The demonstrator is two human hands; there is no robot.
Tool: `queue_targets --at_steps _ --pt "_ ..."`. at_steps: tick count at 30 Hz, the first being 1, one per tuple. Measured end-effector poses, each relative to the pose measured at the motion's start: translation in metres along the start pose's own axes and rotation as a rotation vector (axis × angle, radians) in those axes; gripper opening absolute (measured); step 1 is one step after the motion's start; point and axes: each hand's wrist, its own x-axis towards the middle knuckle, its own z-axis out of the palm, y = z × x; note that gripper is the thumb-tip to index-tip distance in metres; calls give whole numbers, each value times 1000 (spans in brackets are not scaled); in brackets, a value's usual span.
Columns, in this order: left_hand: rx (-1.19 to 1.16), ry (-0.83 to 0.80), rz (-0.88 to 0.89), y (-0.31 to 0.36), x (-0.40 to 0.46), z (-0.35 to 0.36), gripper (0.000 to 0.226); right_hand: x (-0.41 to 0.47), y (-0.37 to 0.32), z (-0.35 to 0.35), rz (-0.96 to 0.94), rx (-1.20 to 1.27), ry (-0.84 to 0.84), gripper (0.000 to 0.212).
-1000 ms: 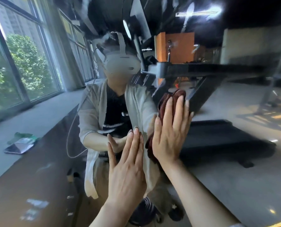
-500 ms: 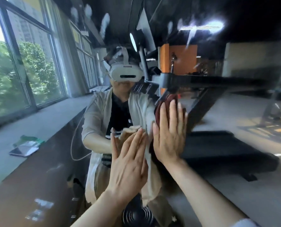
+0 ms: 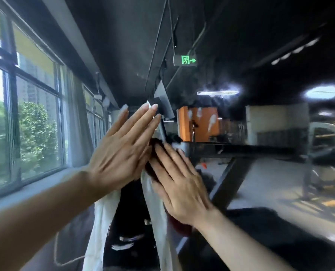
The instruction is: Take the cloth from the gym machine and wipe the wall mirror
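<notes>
Head view: both bare hands are raised against the large wall mirror [image 3: 241, 45], which fills the frame and reflects a dark gym ceiling and floor. The left hand [image 3: 121, 151] is flat, its fingers [image 3: 143, 116] straight and held close together, slanting up to the right; it holds nothing, and its palm faces the glass, though whether it actually touches the glass cannot be told. The right hand [image 3: 180, 184] is also flat, fingers straight and slightly apart, pointing up to the left. It presses the dark maroon cloth [image 3: 155, 145] against the mirror; the cloth shows as a dark bunch above and beside the fingertips, between the two hands, and again as a reddish edge below the wrist. The hands lie just beside each other, the left one's edge overlapping the cloth's upper part.

In the reflection, a white open jacket [image 3: 104, 222] over dark clothing hangs beneath the hands. Behind it stands a dark treadmill [image 3: 241, 151] with an angled black frame. A green exit sign [image 3: 186, 60] hangs from the ceiling, and an orange wall panel [image 3: 200, 124] sits beyond. Tall windows [image 3: 26, 114] with green trees outside run along the left side.
</notes>
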Motion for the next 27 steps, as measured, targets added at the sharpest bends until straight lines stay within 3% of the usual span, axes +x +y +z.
queue_targets --at_steps 2,5,6,8,11,14,16,18,21,23,27 --pt "56 -8 52 -14 6 -1 64 5 49 -7 183 -49 95 54" --pt "115 -12 78 -23 8 2 66 45 113 -26 858 -98 312 65" --pt "128 -16 78 -23 8 3 68 67 116 -28 966 -87 345 70" --pt "147 -13 66 -21 8 5 70 109 97 -23 877 -84 348 72" --pt "155 -13 19 -22 8 7 76 129 50 -10 383 -106 235 63" --pt "170 -21 24 -24 7 10 77 113 78 -21 28 -86 90 58" --pt "187 -9 34 -24 8 11 76 103 124 -32 125 -141 116 59" --pt "204 -3 35 -24 9 13 77 101 159 -42 436 -162 201 66" --pt "208 -1 29 -22 8 15 77 129 137 -34 798 -162 316 77" --pt "207 4 34 -23 8 14 77 149 83 -20 691 -140 351 72" --pt "192 4 52 -24 8 11 77 137 25 -4 102 -46 172 58"
